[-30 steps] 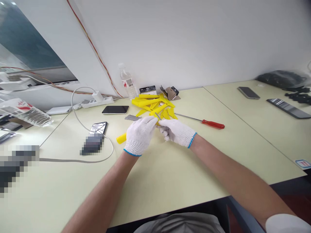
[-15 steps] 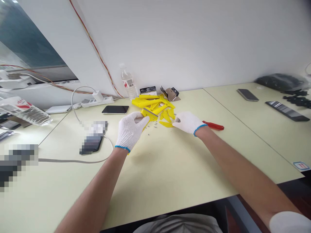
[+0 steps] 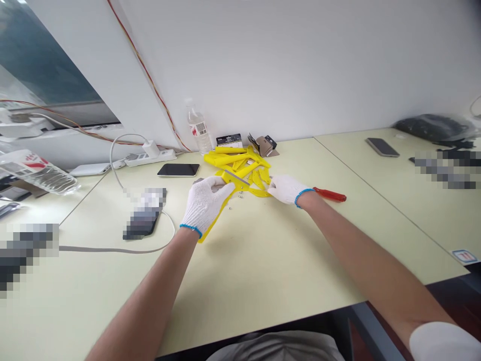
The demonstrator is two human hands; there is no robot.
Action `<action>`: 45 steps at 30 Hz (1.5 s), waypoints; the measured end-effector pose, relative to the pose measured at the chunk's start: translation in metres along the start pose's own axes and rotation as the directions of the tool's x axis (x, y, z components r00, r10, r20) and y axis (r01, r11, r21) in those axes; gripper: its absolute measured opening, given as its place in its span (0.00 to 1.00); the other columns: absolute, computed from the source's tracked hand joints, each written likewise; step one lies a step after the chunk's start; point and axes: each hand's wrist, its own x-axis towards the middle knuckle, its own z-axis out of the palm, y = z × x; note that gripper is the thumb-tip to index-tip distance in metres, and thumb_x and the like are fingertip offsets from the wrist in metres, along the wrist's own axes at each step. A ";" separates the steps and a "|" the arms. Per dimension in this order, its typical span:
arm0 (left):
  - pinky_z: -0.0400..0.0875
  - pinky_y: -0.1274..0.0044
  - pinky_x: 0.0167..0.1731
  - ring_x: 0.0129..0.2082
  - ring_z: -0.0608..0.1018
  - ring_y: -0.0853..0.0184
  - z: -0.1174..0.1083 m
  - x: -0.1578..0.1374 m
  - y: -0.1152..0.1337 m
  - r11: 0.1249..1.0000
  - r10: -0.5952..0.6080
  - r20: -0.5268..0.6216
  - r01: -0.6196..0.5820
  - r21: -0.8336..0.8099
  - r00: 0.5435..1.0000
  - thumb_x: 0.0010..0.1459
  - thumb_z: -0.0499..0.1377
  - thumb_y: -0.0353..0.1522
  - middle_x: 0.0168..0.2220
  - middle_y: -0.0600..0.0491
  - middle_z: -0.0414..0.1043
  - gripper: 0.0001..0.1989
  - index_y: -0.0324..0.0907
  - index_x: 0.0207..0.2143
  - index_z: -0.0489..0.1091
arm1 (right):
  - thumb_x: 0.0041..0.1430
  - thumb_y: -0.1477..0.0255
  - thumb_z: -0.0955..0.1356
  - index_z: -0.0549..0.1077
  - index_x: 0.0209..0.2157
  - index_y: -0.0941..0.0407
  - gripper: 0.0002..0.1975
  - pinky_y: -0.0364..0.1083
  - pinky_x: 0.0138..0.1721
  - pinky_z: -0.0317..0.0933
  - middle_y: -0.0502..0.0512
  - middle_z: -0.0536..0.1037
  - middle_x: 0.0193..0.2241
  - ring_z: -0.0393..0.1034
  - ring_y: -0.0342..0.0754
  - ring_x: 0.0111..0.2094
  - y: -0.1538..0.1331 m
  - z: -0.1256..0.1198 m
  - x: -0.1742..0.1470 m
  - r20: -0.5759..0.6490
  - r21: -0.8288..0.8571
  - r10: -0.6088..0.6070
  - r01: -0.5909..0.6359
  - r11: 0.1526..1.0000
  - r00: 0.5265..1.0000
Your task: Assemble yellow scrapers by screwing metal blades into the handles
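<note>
My left hand [image 3: 206,201] gripped one yellow tool [image 3: 236,185]; my right hand [image 3: 287,190], near one red-handled screwdriver [image 3: 330,195]: grip could not be told.

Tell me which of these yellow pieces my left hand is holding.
The yellow piece with the grey strip across its head, its lower end showing below your left hand; no such strip shows on the yellow pieces heaped behind.

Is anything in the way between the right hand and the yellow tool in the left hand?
Yes, low down: a flat yellow piece lies between the right hand and the yellow tool in the left hand. It looks low enough to reach over; nothing taller shows between the hands.
</note>
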 end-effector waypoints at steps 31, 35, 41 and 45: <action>0.69 0.77 0.30 0.32 0.77 0.67 0.017 -0.003 -0.014 0.997 0.073 0.243 -0.067 -0.034 0.967 0.58 0.65 0.45 0.34 0.53 0.80 0.16 0.41 0.38 0.79 | 0.70 0.71 0.67 0.76 0.38 0.57 0.07 0.46 0.47 0.59 0.56 0.77 0.40 0.69 0.48 0.41 -0.057 0.011 -0.041 -0.144 0.095 -0.323 0.338 0.936 0.935; 0.69 0.76 0.33 0.34 0.78 0.66 0.020 -0.005 -0.015 0.990 0.139 0.220 -0.140 -0.012 0.965 0.60 0.63 0.45 0.35 0.54 0.81 0.15 0.43 0.37 0.79 | 0.70 0.71 0.67 0.76 0.37 0.58 0.07 0.47 0.47 0.59 0.57 0.77 0.40 0.69 0.49 0.42 -0.055 0.013 -0.039 -0.138 0.063 -0.320 0.331 0.942 0.937; 0.68 0.76 0.32 0.34 0.78 0.65 0.023 -0.004 -0.020 0.982 0.171 0.201 -0.183 0.045 0.965 0.61 0.62 0.46 0.34 0.54 0.80 0.16 0.43 0.35 0.76 | 0.72 0.68 0.68 0.76 0.42 0.59 0.09 0.49 0.52 0.65 0.58 0.77 0.43 0.71 0.49 0.45 -0.054 0.013 -0.042 -0.126 0.030 -0.324 0.330 0.943 0.938; 0.66 0.76 0.31 0.33 0.77 0.65 0.024 -0.002 -0.024 0.979 0.178 0.187 -0.192 0.062 0.966 0.60 0.62 0.48 0.33 0.54 0.79 0.17 0.43 0.35 0.76 | 0.73 0.62 0.68 0.74 0.57 0.59 0.18 0.53 0.54 0.71 0.61 0.74 0.54 0.72 0.50 0.51 -0.056 0.009 -0.047 -0.129 0.032 -0.313 0.319 0.947 0.941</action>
